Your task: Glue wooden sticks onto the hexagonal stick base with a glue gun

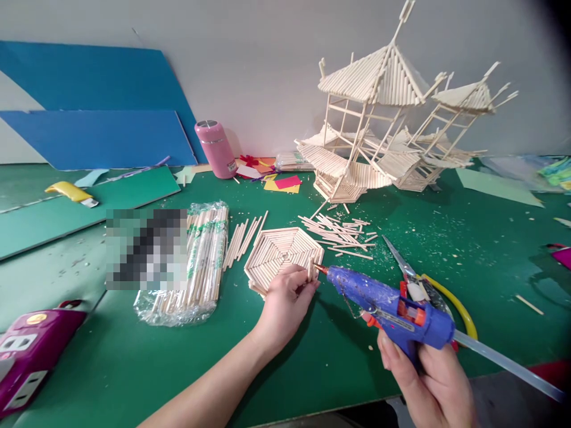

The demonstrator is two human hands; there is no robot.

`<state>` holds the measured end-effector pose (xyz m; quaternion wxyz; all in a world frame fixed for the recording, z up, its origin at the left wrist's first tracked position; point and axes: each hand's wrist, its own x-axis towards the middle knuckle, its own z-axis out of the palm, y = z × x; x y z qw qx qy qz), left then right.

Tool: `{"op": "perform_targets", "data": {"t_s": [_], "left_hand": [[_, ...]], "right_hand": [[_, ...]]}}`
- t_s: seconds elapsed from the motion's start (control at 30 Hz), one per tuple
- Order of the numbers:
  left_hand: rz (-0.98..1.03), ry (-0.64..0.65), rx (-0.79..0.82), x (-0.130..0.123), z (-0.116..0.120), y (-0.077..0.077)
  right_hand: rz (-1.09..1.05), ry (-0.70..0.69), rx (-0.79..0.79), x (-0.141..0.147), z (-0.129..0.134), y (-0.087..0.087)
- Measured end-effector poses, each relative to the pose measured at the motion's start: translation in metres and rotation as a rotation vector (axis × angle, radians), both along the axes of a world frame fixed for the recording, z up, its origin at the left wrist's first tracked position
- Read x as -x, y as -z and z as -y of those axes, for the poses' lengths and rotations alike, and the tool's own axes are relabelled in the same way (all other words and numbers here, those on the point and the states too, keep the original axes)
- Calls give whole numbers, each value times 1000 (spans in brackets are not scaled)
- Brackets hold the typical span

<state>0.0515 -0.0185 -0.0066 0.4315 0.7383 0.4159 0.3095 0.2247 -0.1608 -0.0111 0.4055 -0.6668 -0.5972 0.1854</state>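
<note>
My left hand (288,300) pinches a short wooden stick (310,268) upright at the right edge of a flat, many-sided stick panel (279,252). In my right hand (426,380) is a blue glue gun (383,303), gripped by its handle, with a clear glue stick (504,362) protruding from the back. The gun's copper tip points left and is beside the short stick; whether they touch is hard to tell. Loose cut sticks (341,232) lie behind the panel on the right, and a few longer ones (241,241) lie to its left.
Stick pavilion models (370,137) stand at the back right. Scissors (417,285) lie partly behind the glue gun. Bagged sticks (200,261), a pink flask (216,148), a yellow cutter (69,191) and a purple power strip (38,351) are on the green table (134,368).
</note>
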Motion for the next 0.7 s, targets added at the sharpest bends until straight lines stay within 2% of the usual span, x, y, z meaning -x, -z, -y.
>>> {"op": "perform_targets", "data": {"t_s": [0.3,0.5,0.7], "left_hand": [[10,-4,-4,-1,0,-2],[-12,-15,-11,-1,0,-2],[-7,-10,-13,-1,0,-2]], "right_hand": [[-50,34,71,-5,9,20],[32,42,53,-4,9,20],[27,32,51,-6,8,17]]}}
